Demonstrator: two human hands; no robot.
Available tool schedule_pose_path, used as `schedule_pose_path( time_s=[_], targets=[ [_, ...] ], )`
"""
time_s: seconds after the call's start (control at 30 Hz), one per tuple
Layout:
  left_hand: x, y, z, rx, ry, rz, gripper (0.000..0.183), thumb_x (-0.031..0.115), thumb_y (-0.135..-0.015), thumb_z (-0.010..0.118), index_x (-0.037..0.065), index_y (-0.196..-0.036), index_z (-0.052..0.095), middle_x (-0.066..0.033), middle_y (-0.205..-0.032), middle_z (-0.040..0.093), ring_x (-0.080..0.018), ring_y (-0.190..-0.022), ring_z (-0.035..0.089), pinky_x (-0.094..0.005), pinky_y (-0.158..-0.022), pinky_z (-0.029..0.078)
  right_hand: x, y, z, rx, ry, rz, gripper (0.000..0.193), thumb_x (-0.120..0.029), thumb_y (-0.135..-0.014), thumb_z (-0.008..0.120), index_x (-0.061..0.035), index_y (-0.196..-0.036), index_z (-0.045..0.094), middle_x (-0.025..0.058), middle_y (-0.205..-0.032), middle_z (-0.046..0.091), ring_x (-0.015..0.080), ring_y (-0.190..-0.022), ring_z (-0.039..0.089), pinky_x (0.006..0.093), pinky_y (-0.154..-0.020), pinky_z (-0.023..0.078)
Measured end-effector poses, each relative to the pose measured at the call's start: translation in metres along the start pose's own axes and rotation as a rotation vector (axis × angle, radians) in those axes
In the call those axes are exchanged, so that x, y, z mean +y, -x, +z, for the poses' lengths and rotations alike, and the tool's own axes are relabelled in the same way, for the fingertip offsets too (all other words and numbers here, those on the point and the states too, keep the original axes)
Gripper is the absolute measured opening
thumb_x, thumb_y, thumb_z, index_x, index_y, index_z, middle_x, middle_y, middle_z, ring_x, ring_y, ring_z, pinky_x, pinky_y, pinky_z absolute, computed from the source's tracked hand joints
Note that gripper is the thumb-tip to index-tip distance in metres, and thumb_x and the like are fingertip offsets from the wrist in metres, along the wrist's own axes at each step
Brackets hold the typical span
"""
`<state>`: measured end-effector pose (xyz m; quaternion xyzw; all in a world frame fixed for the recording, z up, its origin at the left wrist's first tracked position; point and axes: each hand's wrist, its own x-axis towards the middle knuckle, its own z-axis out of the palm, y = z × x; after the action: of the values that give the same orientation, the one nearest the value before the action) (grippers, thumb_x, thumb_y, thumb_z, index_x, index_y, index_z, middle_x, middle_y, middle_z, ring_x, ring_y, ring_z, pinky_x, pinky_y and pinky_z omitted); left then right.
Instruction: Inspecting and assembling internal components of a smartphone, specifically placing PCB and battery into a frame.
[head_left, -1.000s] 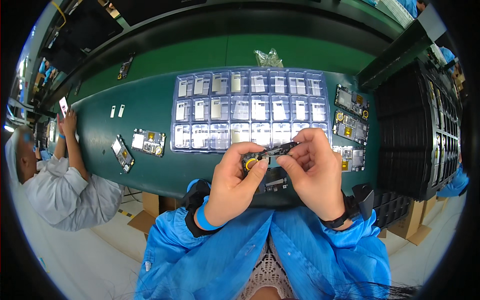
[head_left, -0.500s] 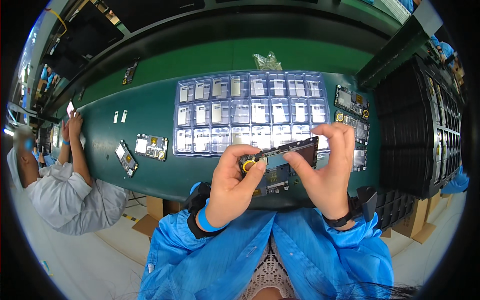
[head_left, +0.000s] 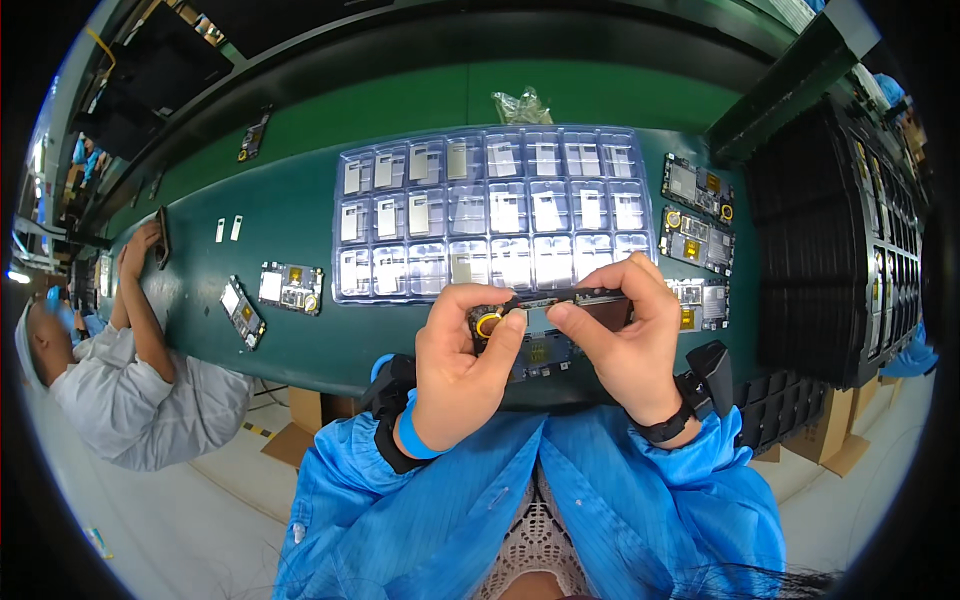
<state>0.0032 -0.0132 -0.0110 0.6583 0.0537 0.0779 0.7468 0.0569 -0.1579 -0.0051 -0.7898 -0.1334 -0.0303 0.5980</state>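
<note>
Both hands hold a circuit board in front of my chest, with a yellow ring at its left end and a brownish panel at its right. My left hand pinches the left end, thumb beside the yellow ring. My right hand grips the right end, its thumb pressing on the front face and its fingers behind the upper edge. Below the held board, another circuit board lies on the table, partly covered by my hands. Just beyond is a clear plastic tray whose pockets hold pale metal plates.
Several circuit boards lie right of the tray, one at the far end; two more, including one, lie left. Two small white pieces sit farther left. Stacked black trays stand at right. A co-worker holds a dark object.
My right hand's raised, spread fingers have closed onto the right end of the board. The board has turned from a slant to nearly level. The co-worker's held object shows a different side.
</note>
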Motion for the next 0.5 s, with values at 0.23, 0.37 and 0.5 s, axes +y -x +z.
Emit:
schedule_pose_path(
  time_s=[0.23, 0.37, 0.5],
  targets=[
    [0.009, -0.013, 0.002, -0.086, 0.104, -0.158, 0.024, -0.002, -0.084, 0.051, 0.000, -0.105, 0.042, -0.0082, -0.091, 0.056, -0.0090, -0.081, 0.054, -0.0219, -0.069, 0.045, 0.008, -0.009, -0.013, -0.103, -0.069, 0.163, 0.024, -0.007, -0.065, 0.072, -0.0013, -0.083, 0.058, 0.0045, -0.074, 0.050, 0.0123, -0.059, 0.055, 0.0236, -0.053, 0.044],
    [0.005, -0.018, 0.011, -0.122, 0.096, -0.179, 0.026, -0.003, -0.082, 0.052, 0.001, -0.105, 0.042, -0.0064, -0.089, 0.056, -0.0092, -0.081, 0.054, -0.0229, -0.071, 0.044, 0.010, -0.005, -0.024, -0.132, -0.142, 0.219, 0.024, -0.003, -0.067, 0.069, 0.0000, -0.087, 0.057, 0.0072, -0.081, 0.051, 0.0146, -0.065, 0.060, 0.0227, -0.056, 0.047],
    [-0.001, -0.018, 0.020, -0.181, 0.000, -0.124, 0.028, -0.003, -0.081, 0.053, 0.001, -0.106, 0.041, -0.0063, -0.087, 0.055, -0.0102, -0.080, 0.054, -0.0234, -0.071, 0.045, 0.004, 0.007, -0.038, -0.031, -0.018, 0.116, 0.028, -0.001, -0.067, 0.071, 0.0023, -0.090, 0.054, 0.0060, -0.088, 0.050, 0.0120, -0.073, 0.060, 0.0209, -0.061, 0.049]
  ],
)
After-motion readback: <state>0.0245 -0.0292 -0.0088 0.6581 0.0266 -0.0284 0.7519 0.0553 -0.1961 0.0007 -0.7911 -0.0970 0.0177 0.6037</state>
